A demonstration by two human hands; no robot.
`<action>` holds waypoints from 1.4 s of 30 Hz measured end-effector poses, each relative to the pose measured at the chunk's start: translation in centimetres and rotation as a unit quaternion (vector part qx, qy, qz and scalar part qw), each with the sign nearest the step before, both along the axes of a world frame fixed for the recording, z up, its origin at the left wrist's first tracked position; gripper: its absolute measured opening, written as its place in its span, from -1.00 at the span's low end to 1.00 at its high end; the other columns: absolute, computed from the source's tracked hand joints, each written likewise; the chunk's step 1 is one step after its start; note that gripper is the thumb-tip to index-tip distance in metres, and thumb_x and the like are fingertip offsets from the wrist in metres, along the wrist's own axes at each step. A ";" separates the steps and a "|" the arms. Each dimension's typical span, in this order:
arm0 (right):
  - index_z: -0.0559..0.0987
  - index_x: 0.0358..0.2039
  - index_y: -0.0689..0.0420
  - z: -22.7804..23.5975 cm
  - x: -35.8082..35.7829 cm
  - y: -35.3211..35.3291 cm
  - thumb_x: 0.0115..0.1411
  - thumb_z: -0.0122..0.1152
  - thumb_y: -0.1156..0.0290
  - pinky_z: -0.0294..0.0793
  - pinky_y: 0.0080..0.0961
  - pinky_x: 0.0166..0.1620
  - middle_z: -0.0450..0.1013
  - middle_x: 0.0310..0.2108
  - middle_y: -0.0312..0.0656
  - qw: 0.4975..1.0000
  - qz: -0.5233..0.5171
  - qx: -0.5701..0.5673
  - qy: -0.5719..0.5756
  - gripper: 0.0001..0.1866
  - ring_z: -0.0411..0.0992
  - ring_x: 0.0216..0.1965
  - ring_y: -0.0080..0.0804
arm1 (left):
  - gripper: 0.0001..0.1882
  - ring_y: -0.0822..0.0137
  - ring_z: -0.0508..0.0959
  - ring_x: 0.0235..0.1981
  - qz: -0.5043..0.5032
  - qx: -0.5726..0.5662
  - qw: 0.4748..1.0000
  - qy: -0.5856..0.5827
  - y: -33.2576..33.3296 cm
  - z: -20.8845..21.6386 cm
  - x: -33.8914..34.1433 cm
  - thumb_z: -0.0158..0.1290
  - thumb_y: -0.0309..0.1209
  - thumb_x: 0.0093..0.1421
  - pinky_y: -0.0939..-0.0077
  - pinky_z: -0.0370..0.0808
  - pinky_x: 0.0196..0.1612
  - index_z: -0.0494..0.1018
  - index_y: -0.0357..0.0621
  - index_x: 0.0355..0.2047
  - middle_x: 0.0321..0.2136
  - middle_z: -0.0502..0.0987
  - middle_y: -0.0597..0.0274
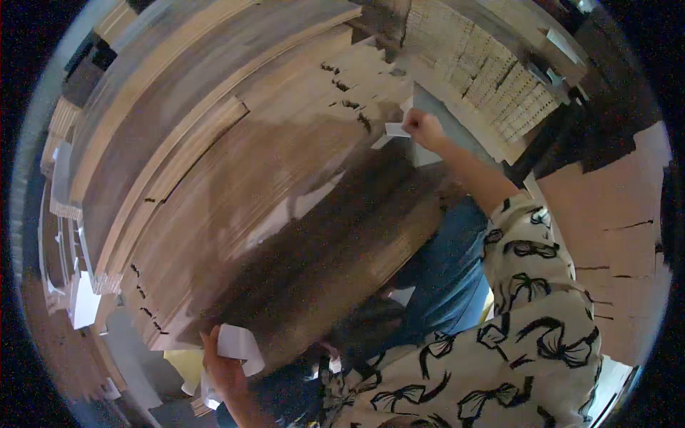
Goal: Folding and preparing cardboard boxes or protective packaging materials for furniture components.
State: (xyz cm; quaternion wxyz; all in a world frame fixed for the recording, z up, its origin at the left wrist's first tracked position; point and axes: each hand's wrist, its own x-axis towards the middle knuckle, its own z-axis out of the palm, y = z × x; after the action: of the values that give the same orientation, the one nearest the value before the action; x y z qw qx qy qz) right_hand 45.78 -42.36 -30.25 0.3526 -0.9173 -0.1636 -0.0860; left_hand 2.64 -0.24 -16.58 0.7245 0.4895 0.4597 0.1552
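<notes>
A large brown cardboard sheet with short black slots along its edges spreads in front of me. My left hand is at its near left end, closed on a curled piece of white paper. More white paper shows below that hand. At the far right end, my right hand is closed in a pinch, with a small white paper slip sticking out to the left of its fingers. A pale streak crosses the middle of the sheet, and a dark shadow lies nearer my body.
Stepped layers of flat cardboard rise at the left and far side. Stacks of cardboard stand at the far right. A grey panel lies beside my right hand. Yellow material shows near my left hand.
</notes>
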 end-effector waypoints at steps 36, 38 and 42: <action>0.51 -0.33 0.27 -1.4 9.4 -15.3 -0.08 0.09 0.29 0.37 -0.18 -0.10 0.47 -0.32 0.00 0.926 -0.206 -0.317 -0.014 -0.66 0.44 -0.24 -0.11 | -0.55 0.09 0.45 -0.15 -0.001 0.311 0.949 -0.043 -2.8 10.5 -2.2 -0.06 -0.44 0.10 0.23 0.42 -0.10 0.25 -0.18 0.04 -0.12 0.40 -0.03; 0.53 -0.36 0.20 -1.1 5.5 -3.3 -0.13 0.08 0.35 0.33 -0.15 -0.07 0.46 -0.29 0.01 0.842 -0.031 -0.537 0.048 -0.70 0.42 -0.19 -0.08 | -0.34 0.04 0.34 0.01 0.007 0.334 0.936 -0.107 -1.6 12.0 -5.4 0.00 -0.52 -0.03 0.20 0.33 0.02 0.09 -0.33 0.12 0.06 0.25 -0.05; 0.54 -0.40 0.15 5.8 -1.9 3.1 -0.09 0.07 0.39 0.36 -0.18 -0.15 0.46 -0.34 -0.06 0.839 0.043 -0.539 -0.061 -0.79 0.45 -0.27 -0.15 | -0.28 0.06 0.36 -0.01 0.034 0.296 0.944 -0.143 -0.9 11.0 -4.4 -0.04 -0.69 -0.16 0.23 0.34 0.02 0.10 -0.33 0.12 0.05 0.25 -0.05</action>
State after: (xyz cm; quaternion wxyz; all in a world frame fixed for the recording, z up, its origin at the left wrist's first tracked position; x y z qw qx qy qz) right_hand 43.86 -39.23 -24.50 -0.2046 -0.9475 -0.2443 -0.0247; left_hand -1.80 -1.17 -5.53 0.5993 0.6390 0.3007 0.3771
